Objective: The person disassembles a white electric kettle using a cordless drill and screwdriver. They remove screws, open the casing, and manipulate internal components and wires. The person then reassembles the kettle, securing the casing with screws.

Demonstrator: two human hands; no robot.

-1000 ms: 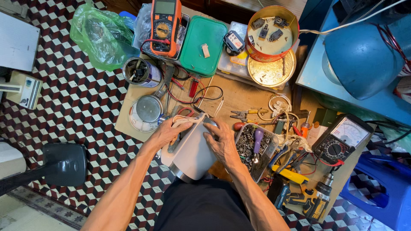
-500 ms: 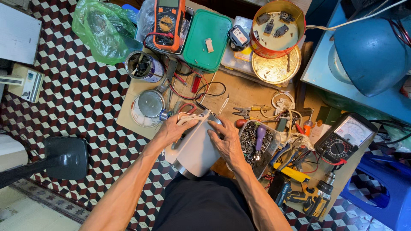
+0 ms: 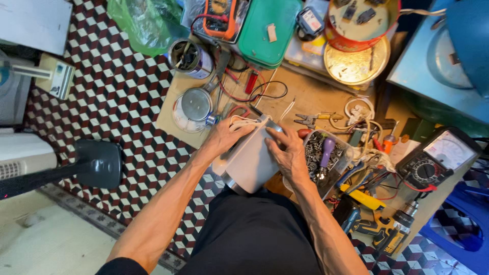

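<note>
Hands (image 3: 226,136) shifted — white kettle (image 3: 249,163) gripped

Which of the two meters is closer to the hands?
The black meter with the needle dial, beside the right hand. The orange meter lies at the bench's far edge.

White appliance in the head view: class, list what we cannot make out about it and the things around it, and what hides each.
- White appliance: its top end is covered by the left hand and right hand.
- Its lower end is hidden behind the person's dark clothing.
- Orange multimeter: cut off by the top edge.
- Clear parts tub: contents too small to identify.
</note>
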